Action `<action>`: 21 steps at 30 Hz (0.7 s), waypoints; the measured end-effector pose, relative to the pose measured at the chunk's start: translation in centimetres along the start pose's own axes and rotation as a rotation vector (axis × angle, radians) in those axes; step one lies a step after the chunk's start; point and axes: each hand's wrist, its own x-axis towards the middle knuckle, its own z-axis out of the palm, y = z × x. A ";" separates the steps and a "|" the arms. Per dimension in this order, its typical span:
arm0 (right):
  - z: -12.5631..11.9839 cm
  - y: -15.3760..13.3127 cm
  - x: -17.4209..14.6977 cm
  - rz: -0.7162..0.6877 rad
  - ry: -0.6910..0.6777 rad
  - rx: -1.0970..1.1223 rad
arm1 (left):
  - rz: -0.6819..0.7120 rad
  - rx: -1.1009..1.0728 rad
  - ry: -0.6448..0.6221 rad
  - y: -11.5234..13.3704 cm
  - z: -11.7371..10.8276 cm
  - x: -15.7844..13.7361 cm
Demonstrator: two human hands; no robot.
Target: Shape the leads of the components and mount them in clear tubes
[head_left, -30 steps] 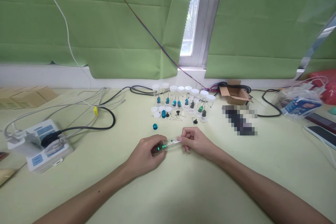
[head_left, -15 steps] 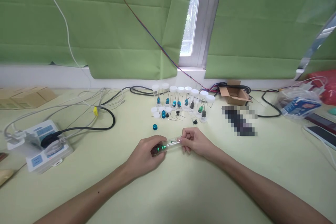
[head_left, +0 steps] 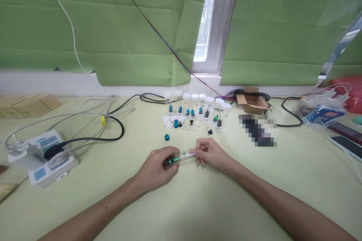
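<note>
Between my hands lies a clear plastic tube [head_left: 183, 156], nearly level, with shiny green pieces inside toward its dark left end. My left hand [head_left: 160, 165] is wrapped round that dark end, thumb on top. At the other end my right hand [head_left: 209, 150] pinches the tube's mouth; a thin metal rod shows inside, but what else the fingertips hold is hidden. Just beyond my hands a small blue-green knob-like piece [head_left: 166, 137] sits on the table. A small black piece with a bent wire [head_left: 210, 131] lies beyond my right hand.
Several clear tubes with white caps [head_left: 194, 97] stand in a row at the back, coloured pieces inside. Loose white caps [head_left: 169, 124] lie before them. A power strip [head_left: 53, 158] with cables is at left. An open cardboard box [head_left: 252, 106] and a phone [head_left: 345, 147] are at right.
Almost nothing differs. Both hands keep their hold on the tube, and the small green piece inside it near my right hand has shifted very slightly.
</note>
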 end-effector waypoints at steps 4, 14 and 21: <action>0.0 0.0 0.0 0.003 -0.001 -0.005 | 0.000 -0.001 0.006 0.0 0.0 -0.1; 0.0 0.2 0.1 -0.005 -0.004 0.012 | 0.002 -0.007 0.009 -0.1 0.1 0.0; 0.0 0.1 0.0 0.011 0.002 -0.005 | 0.004 0.001 0.003 -0.1 0.0 -0.1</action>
